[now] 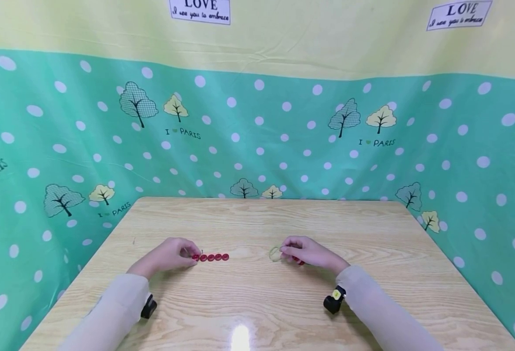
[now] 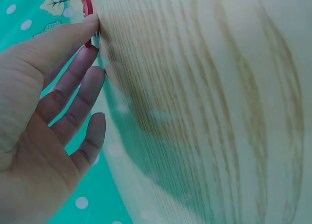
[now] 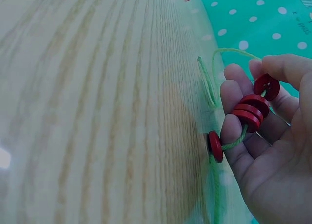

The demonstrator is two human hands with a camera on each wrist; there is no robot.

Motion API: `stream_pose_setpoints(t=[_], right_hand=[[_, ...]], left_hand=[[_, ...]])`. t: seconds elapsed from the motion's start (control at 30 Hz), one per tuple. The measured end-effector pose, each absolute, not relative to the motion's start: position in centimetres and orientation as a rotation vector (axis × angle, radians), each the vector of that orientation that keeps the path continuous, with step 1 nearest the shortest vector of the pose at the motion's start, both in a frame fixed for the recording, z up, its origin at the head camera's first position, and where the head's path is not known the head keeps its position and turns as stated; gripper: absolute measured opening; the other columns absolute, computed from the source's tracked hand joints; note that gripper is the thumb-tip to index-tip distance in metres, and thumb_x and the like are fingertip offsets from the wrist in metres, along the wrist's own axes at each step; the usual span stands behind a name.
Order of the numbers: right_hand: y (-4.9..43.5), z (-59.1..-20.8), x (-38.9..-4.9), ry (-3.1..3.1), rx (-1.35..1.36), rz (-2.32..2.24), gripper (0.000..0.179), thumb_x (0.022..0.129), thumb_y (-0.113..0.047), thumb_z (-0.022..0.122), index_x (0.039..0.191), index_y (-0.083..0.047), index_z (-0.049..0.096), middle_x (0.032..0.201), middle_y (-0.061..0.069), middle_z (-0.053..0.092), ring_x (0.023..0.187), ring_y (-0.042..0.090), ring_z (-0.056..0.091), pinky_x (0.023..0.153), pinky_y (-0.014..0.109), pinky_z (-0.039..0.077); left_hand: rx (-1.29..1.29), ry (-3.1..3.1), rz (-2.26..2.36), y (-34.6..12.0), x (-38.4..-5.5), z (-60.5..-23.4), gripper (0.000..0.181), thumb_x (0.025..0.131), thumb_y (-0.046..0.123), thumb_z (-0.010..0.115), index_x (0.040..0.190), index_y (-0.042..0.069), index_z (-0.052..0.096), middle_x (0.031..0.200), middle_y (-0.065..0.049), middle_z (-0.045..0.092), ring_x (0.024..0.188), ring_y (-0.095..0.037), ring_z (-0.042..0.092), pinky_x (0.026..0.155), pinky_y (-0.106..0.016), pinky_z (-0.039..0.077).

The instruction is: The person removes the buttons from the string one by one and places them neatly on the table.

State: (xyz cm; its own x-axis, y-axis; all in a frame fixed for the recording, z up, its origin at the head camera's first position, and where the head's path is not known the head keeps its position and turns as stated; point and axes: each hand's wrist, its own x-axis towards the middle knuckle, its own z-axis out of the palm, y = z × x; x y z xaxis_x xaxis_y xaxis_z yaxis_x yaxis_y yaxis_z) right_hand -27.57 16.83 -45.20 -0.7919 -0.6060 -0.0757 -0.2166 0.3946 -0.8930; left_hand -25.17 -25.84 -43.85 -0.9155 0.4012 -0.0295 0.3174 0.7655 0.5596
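Buttons (image 1: 211, 257) rowed on your tabletop (image 1: 257, 297), seemingly for easy pickup | your left hand (image 1: 173, 253) pinches the leftmost button (image 1: 195, 257) | your right hand (image 1: 308, 251) pinches green string (image 3: 236, 143), likely keeping threaded buttons (image 3: 247, 117) from sliding

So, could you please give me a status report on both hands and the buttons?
Left hand pinching end of red button row. Right hand holding green cord threaded with red buttons. Cord loop beside right hand: possible snag.

pale wood-grain table (image 1: 257, 312), green dotted cloth backdrop (image 1: 279, 161), printed trees (image 1: 137, 101), yellow upper band (image 1: 319, 44), LOVE panels (image 1: 200, 10)
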Motion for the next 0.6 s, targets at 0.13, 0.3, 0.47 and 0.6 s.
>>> stream_pose_setpoints(t=[0.13,0.3,0.47,0.6], right_hand=[[16.90,-45.28,-27.54,2.270,-0.705,-1.365,0.032,0.104,-0.035,0.055,0.109,-0.005,0.064,0.090,0.013,0.064,0.067,0.019,0.048,0.057,0.027,0.044],[16.90,-45.35,-27.60,2.268,-0.711,-1.369,0.032,0.104,-0.035,0.055,0.109,-0.004,0.064,0.090,0.013,0.064,0.067,0.019,0.048,0.057,0.027,0.044],[16.87,-45.33,-27.59,2.266,-0.711,-1.371,0.032,0.104,-0.035,0.055,0.109,-0.004,0.064,0.090,0.012,0.064,0.067,0.018,0.048,0.056,0.027,0.044],[16.84,-45.29,-27.52,2.264,-0.710,-1.373,0.032,0.104,-0.034,0.056,0.109,-0.004,0.064,0.089,0.012,0.064,0.067,0.018,0.048,0.056,0.027,0.044]], left_hand=[[0.520,2.814,0.839,-25.67,-25.16,-43.85,0.018,0.084,0.018,0.082,0.101,0.016,0.076,0.093,0.006,0.068,0.085,-0.012,0.061,0.081,-0.036,0.052],[0.483,2.807,0.844,-25.67,-25.02,-43.75,0.017,0.085,0.017,0.082,0.101,0.016,0.076,0.093,0.006,0.067,0.086,-0.013,0.061,0.082,-0.038,0.052],[0.509,2.804,0.861,-25.81,-25.04,-43.79,0.018,0.085,0.016,0.082,0.102,0.015,0.076,0.093,0.006,0.068,0.087,-0.013,0.062,0.084,-0.039,0.053],[0.538,2.811,0.859,-25.91,-25.11,-43.96,0.018,0.085,0.015,0.081,0.102,0.015,0.076,0.093,0.006,0.069,0.087,-0.012,0.062,0.083,-0.038,0.053]])
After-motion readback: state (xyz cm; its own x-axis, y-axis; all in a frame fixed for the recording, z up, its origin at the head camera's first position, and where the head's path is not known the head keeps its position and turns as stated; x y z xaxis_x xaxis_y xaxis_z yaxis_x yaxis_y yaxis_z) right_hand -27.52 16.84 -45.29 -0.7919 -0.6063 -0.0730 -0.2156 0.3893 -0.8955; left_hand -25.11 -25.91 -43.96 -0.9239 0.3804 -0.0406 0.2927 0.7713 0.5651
